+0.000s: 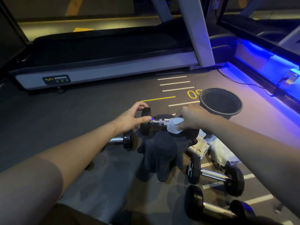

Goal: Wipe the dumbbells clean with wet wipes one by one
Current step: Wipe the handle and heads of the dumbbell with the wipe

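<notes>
Two forearms reach out — left hand grips a dumbbell by its end over a dark cloth; right hand rubs a wipe along its handle. Next, probably the far end, then another dumbbell.

Dumbbell held above cloth on floor, between your two hands. Your left hand at its left end, your right hand with wipe at right. Bucket behind right hand. Treadmill farther back. Second dumbbell left of cloth; two more right, nearer you. Wipe packets right of cloth.
</notes>
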Tool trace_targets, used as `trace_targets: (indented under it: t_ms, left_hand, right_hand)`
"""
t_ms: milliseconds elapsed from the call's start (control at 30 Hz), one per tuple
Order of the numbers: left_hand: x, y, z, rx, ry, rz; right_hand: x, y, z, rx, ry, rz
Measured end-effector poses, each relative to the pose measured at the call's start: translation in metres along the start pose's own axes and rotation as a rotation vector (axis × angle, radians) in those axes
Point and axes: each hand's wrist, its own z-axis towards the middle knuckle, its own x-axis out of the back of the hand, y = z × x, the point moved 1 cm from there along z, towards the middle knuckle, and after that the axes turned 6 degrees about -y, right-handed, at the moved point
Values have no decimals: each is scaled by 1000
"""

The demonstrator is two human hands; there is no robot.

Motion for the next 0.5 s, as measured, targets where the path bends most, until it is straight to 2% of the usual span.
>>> trace_targets:
  t_ms: [100,233,333,500]
  left_hand:
    - [1,3,-2,12,-24,18]
    - [4,4,-2,16,-60,19]
    - [3,4,-2,18,-54,33]
    - [3,5,0,37,-15,25]
  right_hand:
    - [-4,-3,-4,-11,30,-36]
    - [-17,-10,-13,-56,161,-104]
    - [-25,-15,-21,-54,292,-132]
    - [-44,-26,-26,-47,403,-319]
